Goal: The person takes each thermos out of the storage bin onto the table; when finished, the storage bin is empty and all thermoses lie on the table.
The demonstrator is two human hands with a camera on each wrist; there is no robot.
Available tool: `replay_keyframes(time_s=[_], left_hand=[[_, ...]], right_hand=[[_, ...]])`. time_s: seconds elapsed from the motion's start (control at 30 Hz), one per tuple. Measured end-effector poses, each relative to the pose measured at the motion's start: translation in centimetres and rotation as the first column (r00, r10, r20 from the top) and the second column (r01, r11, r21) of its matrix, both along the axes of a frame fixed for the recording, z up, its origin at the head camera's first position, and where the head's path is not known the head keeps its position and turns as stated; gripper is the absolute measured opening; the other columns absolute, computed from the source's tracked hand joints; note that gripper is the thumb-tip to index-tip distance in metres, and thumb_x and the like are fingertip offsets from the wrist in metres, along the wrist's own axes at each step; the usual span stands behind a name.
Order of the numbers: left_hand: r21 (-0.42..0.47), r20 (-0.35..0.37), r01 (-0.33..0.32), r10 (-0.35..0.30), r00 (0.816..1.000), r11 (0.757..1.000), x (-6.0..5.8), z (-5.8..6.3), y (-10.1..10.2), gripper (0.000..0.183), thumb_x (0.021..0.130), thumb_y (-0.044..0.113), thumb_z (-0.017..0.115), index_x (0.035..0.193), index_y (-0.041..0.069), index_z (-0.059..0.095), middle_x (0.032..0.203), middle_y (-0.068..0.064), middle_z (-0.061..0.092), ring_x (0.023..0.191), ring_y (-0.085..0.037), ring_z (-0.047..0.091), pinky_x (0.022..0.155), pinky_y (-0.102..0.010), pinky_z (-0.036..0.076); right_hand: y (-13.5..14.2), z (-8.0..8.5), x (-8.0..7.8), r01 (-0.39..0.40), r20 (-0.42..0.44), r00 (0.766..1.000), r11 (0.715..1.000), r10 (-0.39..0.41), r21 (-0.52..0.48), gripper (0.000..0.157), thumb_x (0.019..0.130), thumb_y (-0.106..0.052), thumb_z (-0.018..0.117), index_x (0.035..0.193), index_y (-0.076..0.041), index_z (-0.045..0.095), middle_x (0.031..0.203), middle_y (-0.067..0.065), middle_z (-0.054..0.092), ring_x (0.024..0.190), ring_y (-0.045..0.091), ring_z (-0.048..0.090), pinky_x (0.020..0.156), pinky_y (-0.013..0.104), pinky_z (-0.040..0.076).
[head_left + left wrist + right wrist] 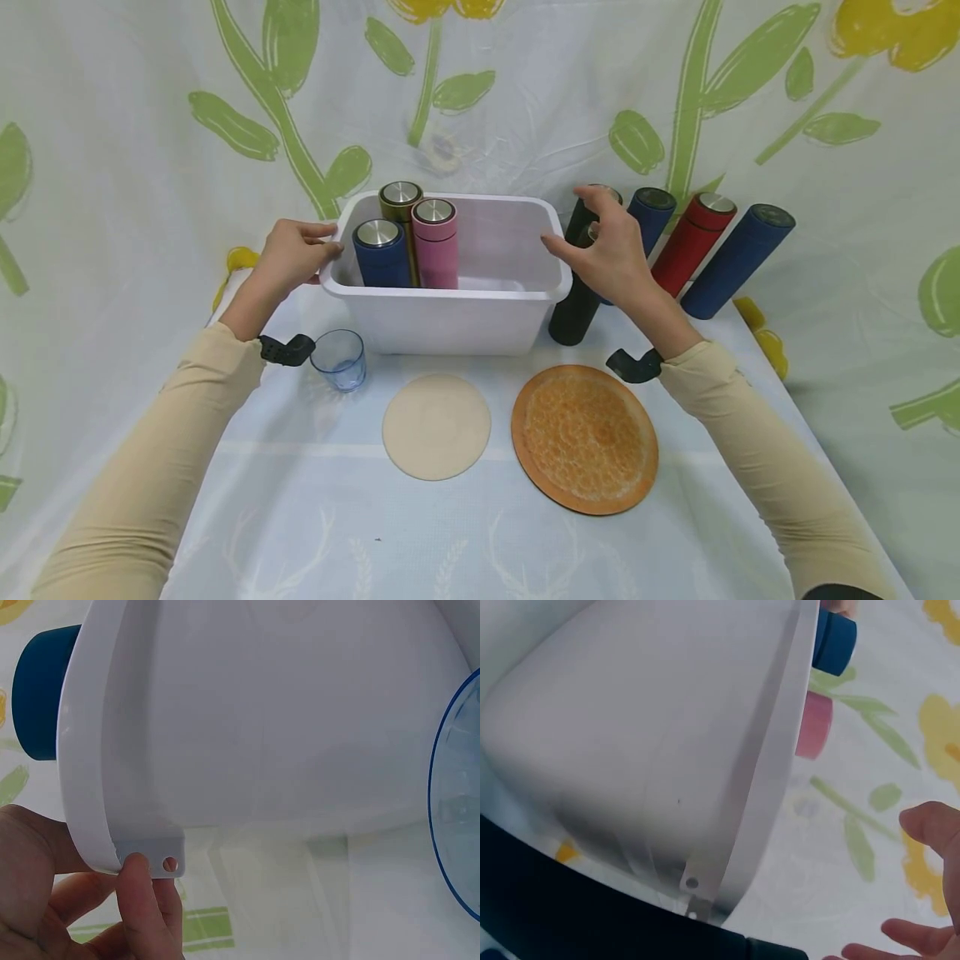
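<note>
A white plastic bin (450, 325) stands at the back of the table. Inside its left part are upright bottles: a blue one (382, 260), a pink one (437, 254) and an olive-gold one (401, 195), with metal-topped lids. My left hand (292, 254) pinches the bin's left end; in the left wrist view its thumb lies on a small holed tab (174, 862) under the rim. Past the bin's right end, my right hand (611, 250) is raised with fingers spread, holding nothing, and partly hides black bottles (573, 312).
Right of the bin stand a blue bottle (654, 204), a red bottle (692, 246) and another blue bottle (738, 262) near the table's right edge. A clear bluish glass (340, 362) sits at front left. Nearer lie a beige disc (437, 427) and a bread-patterned round mat (585, 442).
</note>
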State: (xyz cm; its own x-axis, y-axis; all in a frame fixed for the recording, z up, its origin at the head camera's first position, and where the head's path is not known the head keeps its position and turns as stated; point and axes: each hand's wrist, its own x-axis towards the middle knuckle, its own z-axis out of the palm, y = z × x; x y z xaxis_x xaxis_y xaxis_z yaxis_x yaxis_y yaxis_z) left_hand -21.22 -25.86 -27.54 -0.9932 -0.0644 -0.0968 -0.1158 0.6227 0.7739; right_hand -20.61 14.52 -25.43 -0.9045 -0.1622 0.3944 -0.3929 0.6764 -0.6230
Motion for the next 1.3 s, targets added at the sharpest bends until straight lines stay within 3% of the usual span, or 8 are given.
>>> replay_keyframes(time_s=[0.43, 0.8, 1.03, 1.3], left_hand=[[-0.004, 0.006, -0.006, 0.006, 1.000, 1.000, 0.1, 0.1, 0.0, 0.050, 0.102, 0.019, 0.058, 0.148, 0.002, 0.047, 0.135, -0.030, 0.053, 0.103, -0.037, 0.056, 0.061, -0.018, 0.054], [-0.002, -0.006, -0.003, 0.003, 1.000, 1.000, 0.3, -0.1, -0.2, 0.050, 0.102, 0.019, 0.057, 0.147, 0.001, 0.047, 0.133, -0.029, 0.055, 0.103, -0.037, 0.057, 0.062, -0.019, 0.055], [0.003, -0.006, -0.008, 0.008, 1.000, 1.000, 0.1, -0.2, -0.3, 0.050, 0.101, 0.020, 0.058, 0.147, 0.002, 0.047, 0.134, -0.029, 0.055, 0.103, -0.036, 0.057, 0.061, -0.019, 0.055], [0.001, -0.010, -0.010, 0.010, 1.000, 1.000, -0.1, -0.3, -0.2, 0.049, 0.101, 0.020, 0.058, 0.146, 0.002, 0.049, 0.135, -0.028, 0.055, 0.103, -0.036, 0.057, 0.061, -0.019, 0.055]], right_hand=[[-1.5, -0.6, -0.3, -0.060, -0.010, 0.998, 0.998, 0.060, -0.036, 0.072, 0.085, -0.030, 0.080, 0.144, -0.004, 0.047, 0.145, 0.011, 0.051, 0.134, 0.024, 0.047, 0.106, 0.043, 0.045], [-3.0, -1.5, -0.7, -0.138, -0.012, 0.990, 0.987, 0.137, -0.077, 0.066, 0.085, -0.024, 0.081, 0.138, 0.000, 0.052, 0.140, 0.014, 0.056, 0.131, 0.025, 0.050, 0.104, 0.048, 0.046], [-3.9, -2.0, -0.7, -0.158, 0.012, 0.987, 0.983, 0.160, -0.099, 0.064, 0.084, -0.024, 0.082, 0.137, -0.003, 0.053, 0.140, 0.012, 0.057, 0.132, 0.021, 0.049, 0.106, 0.042, 0.045], [-4.7, -2.9, -0.8, -0.190, -0.016, 0.982, 0.978, 0.189, -0.084, 0.060, 0.085, -0.022, 0.081, 0.135, -0.002, 0.054, 0.138, 0.015, 0.058, 0.130, 0.025, 0.051, 0.103, 0.046, 0.047]])
